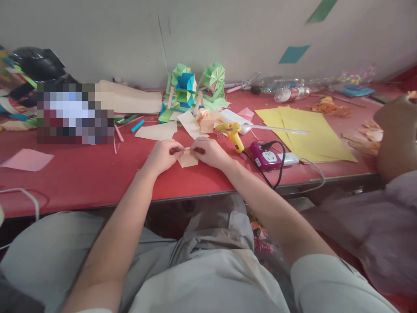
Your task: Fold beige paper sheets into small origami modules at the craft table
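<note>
Left hand and right hand pinching cream paper; upper corners hidden in grip.

one held paper, one glue gun, two wall scraps

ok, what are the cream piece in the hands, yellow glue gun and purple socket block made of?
Cream piece: probably paper, matte; thin with straight edges.
Yellow glue gun: likely moulded plastic, smooth; even colour, rounded body.
Purple socket block: looks like smooth hard plastic; rigid box shape. Gloss unclear.
</note>
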### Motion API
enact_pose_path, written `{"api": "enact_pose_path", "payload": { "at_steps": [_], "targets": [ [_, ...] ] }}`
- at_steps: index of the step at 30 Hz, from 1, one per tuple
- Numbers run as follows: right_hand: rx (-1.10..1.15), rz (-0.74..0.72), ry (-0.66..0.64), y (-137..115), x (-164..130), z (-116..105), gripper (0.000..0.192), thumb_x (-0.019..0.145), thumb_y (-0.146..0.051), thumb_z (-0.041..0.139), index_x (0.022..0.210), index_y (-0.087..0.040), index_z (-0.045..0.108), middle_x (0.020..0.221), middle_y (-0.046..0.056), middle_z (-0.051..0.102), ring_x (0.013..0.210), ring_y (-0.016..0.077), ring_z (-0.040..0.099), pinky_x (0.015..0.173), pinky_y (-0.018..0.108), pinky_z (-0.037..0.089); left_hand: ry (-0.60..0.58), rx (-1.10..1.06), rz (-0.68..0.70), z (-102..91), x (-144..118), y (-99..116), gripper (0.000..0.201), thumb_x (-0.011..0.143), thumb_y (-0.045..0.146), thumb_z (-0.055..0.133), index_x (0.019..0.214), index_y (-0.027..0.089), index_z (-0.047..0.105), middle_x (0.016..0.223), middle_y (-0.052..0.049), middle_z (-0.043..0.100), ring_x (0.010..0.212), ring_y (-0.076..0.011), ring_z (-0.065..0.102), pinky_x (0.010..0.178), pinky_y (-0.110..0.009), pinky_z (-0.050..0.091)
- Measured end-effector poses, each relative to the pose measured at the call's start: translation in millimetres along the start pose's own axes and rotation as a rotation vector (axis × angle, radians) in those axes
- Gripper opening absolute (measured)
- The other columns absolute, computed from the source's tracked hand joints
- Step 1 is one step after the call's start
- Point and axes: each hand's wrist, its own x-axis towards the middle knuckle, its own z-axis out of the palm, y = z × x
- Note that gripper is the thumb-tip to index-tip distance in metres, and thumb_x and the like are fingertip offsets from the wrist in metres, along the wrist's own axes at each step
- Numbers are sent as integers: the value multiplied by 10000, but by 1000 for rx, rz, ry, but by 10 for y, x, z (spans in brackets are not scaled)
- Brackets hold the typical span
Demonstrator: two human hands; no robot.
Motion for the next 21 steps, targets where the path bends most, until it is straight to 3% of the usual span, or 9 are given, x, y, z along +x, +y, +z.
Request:
{"api": "enact_pose_path", "payload": {
  "at_steps": [7,21],
  "targets": [
    [-196,-83,-69,-35,6,20,182,894,-114,513,790,-174,650,864,82,644,841,200,567,758,304,453,-43,29,78,-13,4,-16,130,800,184,624,834,208,747,877,-49,730,793,-197,666,757,-326,538],
    [-124,-97,-103,-3,-11,-36,186,880,-109,532,824,-168,699,956,98,689,907,209,635,826,323,502,-90,55,140,-61,-11,-97,135,837,280,654,814,240,781,961,-59,726,869,-217,682,821,-356,526]
  ]
}}
